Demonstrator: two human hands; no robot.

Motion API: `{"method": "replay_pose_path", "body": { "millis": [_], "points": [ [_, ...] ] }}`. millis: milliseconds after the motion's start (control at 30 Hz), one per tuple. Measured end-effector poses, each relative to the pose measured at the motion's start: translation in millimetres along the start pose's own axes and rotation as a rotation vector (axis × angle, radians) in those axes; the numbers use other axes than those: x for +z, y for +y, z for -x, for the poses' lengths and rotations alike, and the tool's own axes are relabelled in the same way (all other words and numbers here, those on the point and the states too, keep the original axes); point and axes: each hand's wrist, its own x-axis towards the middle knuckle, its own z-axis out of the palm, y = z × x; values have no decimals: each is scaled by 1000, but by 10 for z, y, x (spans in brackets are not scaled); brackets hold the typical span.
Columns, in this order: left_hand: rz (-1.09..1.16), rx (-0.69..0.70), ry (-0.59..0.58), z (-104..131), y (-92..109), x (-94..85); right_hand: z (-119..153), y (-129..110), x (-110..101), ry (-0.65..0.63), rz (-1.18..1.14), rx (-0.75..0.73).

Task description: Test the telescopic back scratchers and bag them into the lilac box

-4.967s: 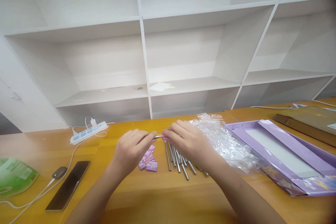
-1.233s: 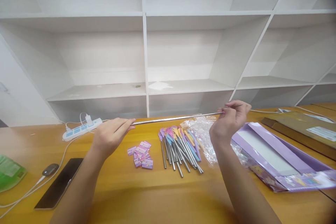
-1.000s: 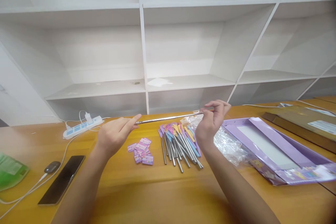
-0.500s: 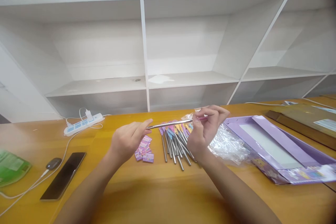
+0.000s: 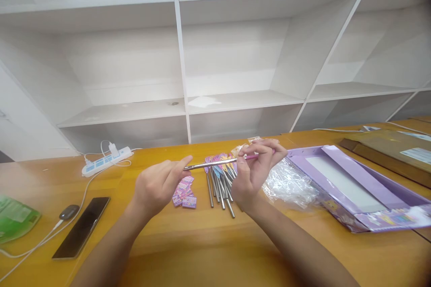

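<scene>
Held level above the table is a metal back scratcher [image 5: 215, 163] with a pink end. My left hand [image 5: 156, 186] pinches its left tip between thumb and fingers. Around its pink end the fingers of my right hand [image 5: 257, 170] are closed; that end is partly hidden. Below and behind it lies a pile of similar back scratchers [image 5: 220, 184], with silver rods and claw-like heads in purple, pink, blue and yellow. Small pink and purple printed cards [image 5: 185, 193] lie left of the pile.
Clear plastic bags [image 5: 291, 181] lie right of the pile, beside an open purple box [image 5: 340, 184]. A cardboard box [image 5: 387, 152] is at far right. To the left are a power strip [image 5: 107, 161], phone [image 5: 82, 228], earbud case [image 5: 69, 211] and green pouch [image 5: 16, 217]. White shelving [image 5: 182, 67] stands behind.
Both hands and the back scratcher have shifted slightly left, the right hand more, so the hands are a little closer together. The grips look the same.
</scene>
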Motion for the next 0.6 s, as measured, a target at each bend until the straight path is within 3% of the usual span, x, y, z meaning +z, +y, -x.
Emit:
{"method": "replay_pose_path", "body": {
  "millis": [133,233,600],
  "points": [
    [156,5,-45,32,190,91,377,-132,18,-187,-57,-107],
    [261,-18,-63,91,258,173,536,-171,37,-243,-55,-201],
    [251,-33,-50,69,154,207,402,-56,105,-277,-48,-302]
  ]
}}
